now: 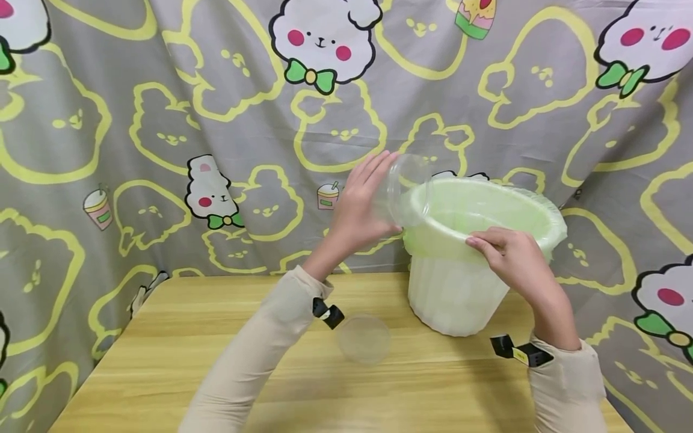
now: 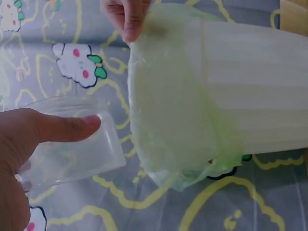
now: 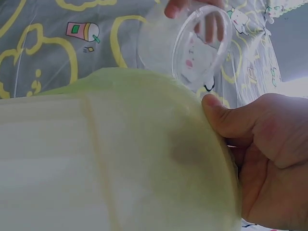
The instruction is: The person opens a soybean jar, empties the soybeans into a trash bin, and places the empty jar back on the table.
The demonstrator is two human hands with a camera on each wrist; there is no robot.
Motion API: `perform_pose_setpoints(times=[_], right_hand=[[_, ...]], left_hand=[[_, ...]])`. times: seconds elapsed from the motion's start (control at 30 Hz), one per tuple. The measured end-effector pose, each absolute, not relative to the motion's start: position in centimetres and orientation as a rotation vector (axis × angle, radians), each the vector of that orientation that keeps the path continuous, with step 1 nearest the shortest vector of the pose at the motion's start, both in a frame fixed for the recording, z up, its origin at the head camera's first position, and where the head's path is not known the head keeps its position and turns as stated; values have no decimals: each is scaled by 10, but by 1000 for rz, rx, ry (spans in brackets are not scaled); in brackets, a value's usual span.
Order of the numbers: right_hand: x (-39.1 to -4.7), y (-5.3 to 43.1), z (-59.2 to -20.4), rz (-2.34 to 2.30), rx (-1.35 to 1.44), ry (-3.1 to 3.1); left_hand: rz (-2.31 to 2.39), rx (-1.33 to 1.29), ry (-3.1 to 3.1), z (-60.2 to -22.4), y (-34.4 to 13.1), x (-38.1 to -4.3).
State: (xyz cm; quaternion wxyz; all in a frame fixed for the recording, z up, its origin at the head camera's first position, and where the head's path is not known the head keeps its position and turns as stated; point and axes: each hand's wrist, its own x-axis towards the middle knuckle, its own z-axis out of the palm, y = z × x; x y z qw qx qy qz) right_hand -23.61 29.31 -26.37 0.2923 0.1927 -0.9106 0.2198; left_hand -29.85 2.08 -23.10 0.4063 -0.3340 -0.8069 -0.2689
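My left hand point(image 1: 357, 210) grips a clear round plastic tub point(image 1: 414, 195), tilted on its side at the left rim of a white trash bin point(image 1: 455, 297). In the left wrist view the thumb lies along the wall of the tub point(image 2: 77, 156), and I see nothing inside it. A thin pale green bag point(image 1: 500, 204) lines the bin and folds over its rim. My right hand point(image 1: 511, 258) pinches the front of the lined rim, thumb outside; in the right wrist view its fingers point(image 3: 236, 156) are partly hidden behind the rim.
A round clear disc point(image 1: 365, 340), like a lid, lies on the wooden table point(image 1: 227, 337) left of the bin. A grey curtain point(image 1: 243, 138) with cartoon figures hangs close behind the table and bin.
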Motion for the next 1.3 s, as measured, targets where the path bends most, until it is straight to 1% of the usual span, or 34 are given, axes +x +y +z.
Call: perform_pose_setpoints(times=[0.2,0.6,1.1,1.3], right_hand=[[-235,293,-263,576,501,-2446],[-236,291,-262,555,522,-2427],[-238,290,-261,560,543,-2425],[-239,291,-261,564,534,-2428]], left_hand=[[-885,-825,-2114,-255,-6,-295],[-1247,-698,-2229,-311,-62,-296],[-1373,-495,-2410,-377,-109,-299],[-1429,-425,-2484,-397,-122,-300]])
